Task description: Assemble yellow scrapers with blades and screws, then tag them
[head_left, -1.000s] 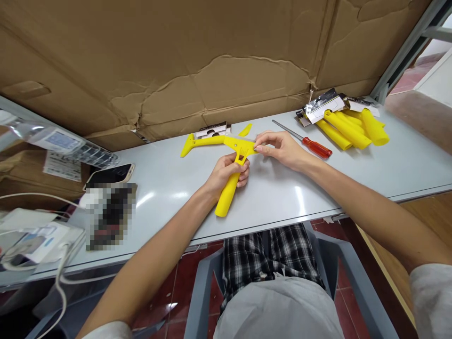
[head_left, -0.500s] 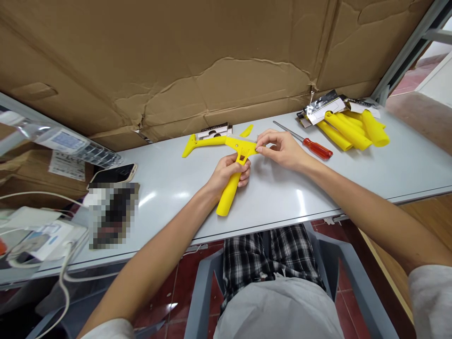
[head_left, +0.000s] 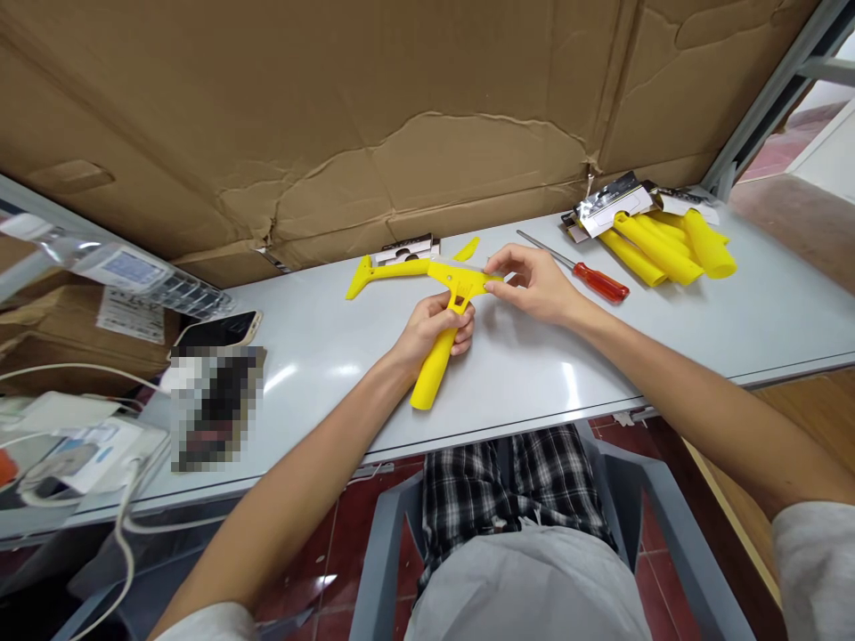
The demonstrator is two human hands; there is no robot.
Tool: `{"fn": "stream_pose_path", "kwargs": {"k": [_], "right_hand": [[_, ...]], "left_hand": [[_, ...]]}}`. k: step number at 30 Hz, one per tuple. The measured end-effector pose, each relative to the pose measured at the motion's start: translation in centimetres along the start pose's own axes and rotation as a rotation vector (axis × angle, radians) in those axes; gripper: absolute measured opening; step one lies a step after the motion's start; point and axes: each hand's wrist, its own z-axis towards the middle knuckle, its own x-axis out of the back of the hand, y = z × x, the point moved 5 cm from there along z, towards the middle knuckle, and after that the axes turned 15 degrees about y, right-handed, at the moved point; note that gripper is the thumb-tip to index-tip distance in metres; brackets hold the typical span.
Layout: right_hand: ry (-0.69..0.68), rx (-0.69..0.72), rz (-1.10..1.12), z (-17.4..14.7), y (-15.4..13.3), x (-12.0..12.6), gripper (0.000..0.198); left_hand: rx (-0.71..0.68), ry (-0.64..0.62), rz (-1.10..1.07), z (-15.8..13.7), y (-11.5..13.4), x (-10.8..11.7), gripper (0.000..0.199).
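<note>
Left hand [head_left: 435, 328] wrapped round the handle [head_left: 434, 372] of the yellow tool [head_left: 460, 283], centre of frame, over the desk [head_left: 527, 374]; right hand [head_left: 534, 280] pinching the right end of its head [head_left: 473, 283]. Advisable: steady grip on the handle; light, even pinch, clear of the upper edge.

screwdriver [head_left: 588, 274]: on table [head_left: 508, 383], right of held tool [head_left: 462, 283] | phone [head_left: 217, 331]: left

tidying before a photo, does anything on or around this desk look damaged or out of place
The cardboard behind the desk looks damaged: a long wavy crease crosses it, with apparent small tears lower down. I see no spill, but a pixelated patch at left hides part of the desk.
</note>
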Motion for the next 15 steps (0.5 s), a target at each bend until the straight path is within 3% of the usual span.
{"fn": "stream_pose_path", "kwargs": {"k": [4, 8, 11, 15], "right_hand": [[0.066, 0.060, -0.107, 0.4, -0.8, 1.1, 0.048], [0.243, 0.214, -0.498, 1.3, -2.1, 5.4, 0.040], [0.261, 0.163, -0.807, 1.9, -1.5, 8.9, 0.043], [0.110, 0.018, -1.127, 1.9, 0.1, 11.7, 0.056]], "left_hand": [[0.015, 0.041, -0.072, 0.0, 0.0, 0.1, 0.030], [0.064, 0.097, -0.145, 0.3, 0.2, 0.2, 0.033], [0.126, 0.157, -0.210, 0.4, 0.3, 0.4, 0.034], [0.183, 0.205, -0.284, 0.4, 0.3, 0.5, 0.034]]}}
